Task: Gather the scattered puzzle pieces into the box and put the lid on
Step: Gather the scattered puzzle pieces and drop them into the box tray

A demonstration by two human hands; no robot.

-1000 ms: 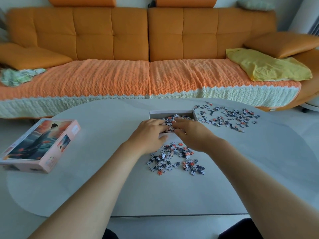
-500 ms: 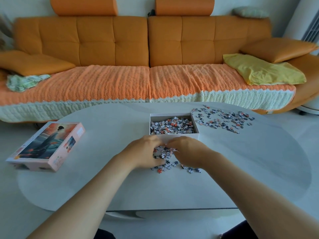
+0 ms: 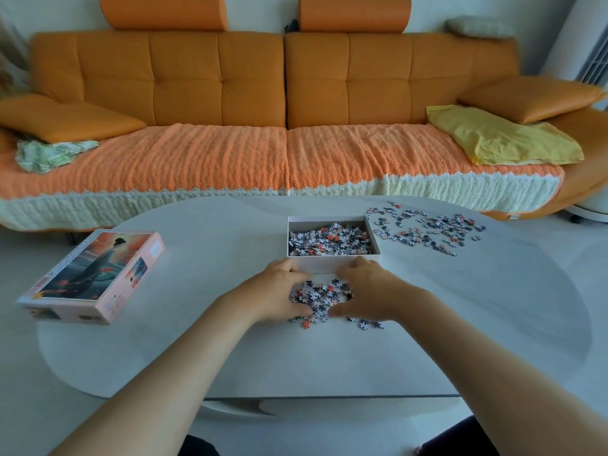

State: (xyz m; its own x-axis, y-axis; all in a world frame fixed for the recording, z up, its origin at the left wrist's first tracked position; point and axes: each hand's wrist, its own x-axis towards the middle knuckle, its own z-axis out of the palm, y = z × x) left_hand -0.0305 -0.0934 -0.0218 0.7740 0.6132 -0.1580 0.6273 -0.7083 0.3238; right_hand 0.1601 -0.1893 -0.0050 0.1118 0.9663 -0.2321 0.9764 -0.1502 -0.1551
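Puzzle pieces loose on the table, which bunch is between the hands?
The near pile, just in front of the box, cupped between the left hand and right hand. The other loose bunch lies right of the box, untouched.

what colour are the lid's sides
The lid has pale pink sides, clearest in the head view.

A pale grey rounded surface [image 3: 214,357] stands on a pale floor [image 3: 589,264]. Straight beyond the left hand [image 3: 279,291] and the right hand [image 3: 370,291], a long orange sofa [image 3: 250,77] with a tufted back spans the room. A knitted orange throw [image 3: 230,166] edged in cream covers its seat. Far out past the left hand lie an orange cushion [image 3: 65,116] and a crumpled greenish cloth [image 3: 49,154]. Far past the right hand, a yellow cloth [image 3: 500,139] touches a second cushion [image 3: 529,97]. Behind the sofa is a white wall [image 3: 263,11] in soft, even light.
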